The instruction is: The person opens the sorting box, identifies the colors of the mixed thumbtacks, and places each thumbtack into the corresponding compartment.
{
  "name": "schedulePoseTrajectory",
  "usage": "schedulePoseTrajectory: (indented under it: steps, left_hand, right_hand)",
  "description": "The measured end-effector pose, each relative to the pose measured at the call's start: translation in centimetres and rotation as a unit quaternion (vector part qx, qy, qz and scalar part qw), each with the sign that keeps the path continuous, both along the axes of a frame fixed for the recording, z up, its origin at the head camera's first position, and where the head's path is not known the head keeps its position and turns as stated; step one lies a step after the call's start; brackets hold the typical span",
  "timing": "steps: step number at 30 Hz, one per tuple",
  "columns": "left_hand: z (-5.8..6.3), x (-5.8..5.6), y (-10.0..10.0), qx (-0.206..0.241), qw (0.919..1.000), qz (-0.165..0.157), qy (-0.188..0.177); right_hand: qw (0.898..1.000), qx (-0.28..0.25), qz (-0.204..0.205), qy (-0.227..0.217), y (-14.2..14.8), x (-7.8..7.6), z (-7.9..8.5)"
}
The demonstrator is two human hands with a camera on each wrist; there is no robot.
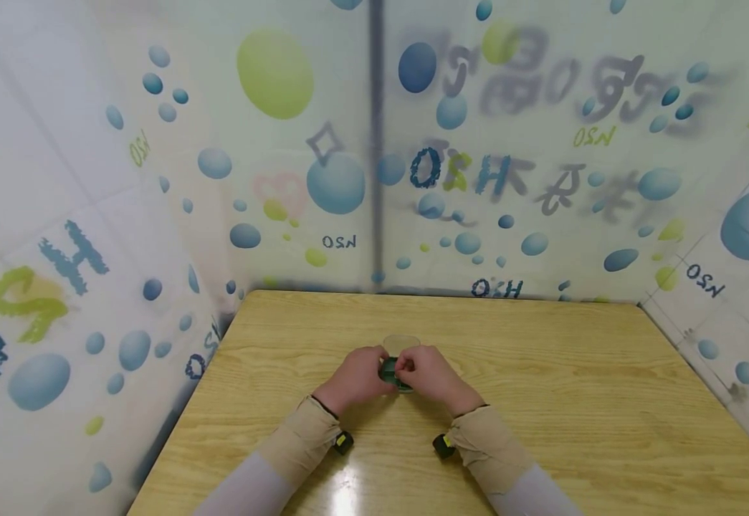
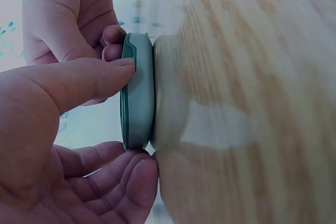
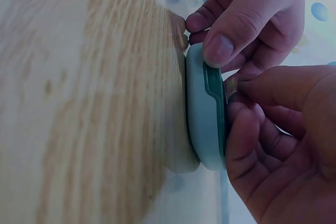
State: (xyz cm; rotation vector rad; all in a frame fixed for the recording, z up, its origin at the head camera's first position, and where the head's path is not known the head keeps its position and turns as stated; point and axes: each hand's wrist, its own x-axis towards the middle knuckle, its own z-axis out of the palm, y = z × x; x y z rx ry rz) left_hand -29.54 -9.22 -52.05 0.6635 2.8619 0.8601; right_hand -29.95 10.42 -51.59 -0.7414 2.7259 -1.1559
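Observation:
A small round case [image 2: 140, 98], pale green at the side with a dark green top, lies flat on the wooden table. My left hand [image 1: 363, 374] holds it: the thumb presses the notch in its rim and the other fingers curl against the opposite side. Over the dark green top, my right hand [image 1: 435, 374] has its thumb and forefinger drawn together, other fingers curled near the rim [image 3: 218, 124]. Whether a small thing is between those fingertips cannot be seen. Just behind the case shows a clear round disc [image 1: 402, 343], like a lid; its attachment is hidden.
The wooden table [image 1: 542, 373] reaches to a pale patterned curtain [image 1: 284, 179] behind and at both sides. Small black devices [image 1: 343, 442] are strapped at both wrists. The glossy tabletop reflects light near the front.

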Motion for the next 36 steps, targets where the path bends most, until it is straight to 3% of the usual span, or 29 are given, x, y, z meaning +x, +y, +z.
schedulePoseTrajectory:
  steps: [17, 28, 36]
  left_hand:
    - [0.7, 0.5, -0.1, 0.007, 1.0, -0.004, -0.002]
    - [0.5, 0.1, 0.0, 0.006, 0.9999, 0.005, -0.008]
    - [0.6, 0.2, 0.1, 0.001, 1.0, 0.005, 0.0]
  right_hand:
    - [1.0, -0.006, -0.009, -0.018, 0.2, 0.1, 0.6]
    - [0.997, -0.037, 0.015, -0.062, 3.3, -1.3, 0.4]
    - [0.994, -0.049, -0.028, -0.09, 5.8, -1.9, 0.8]
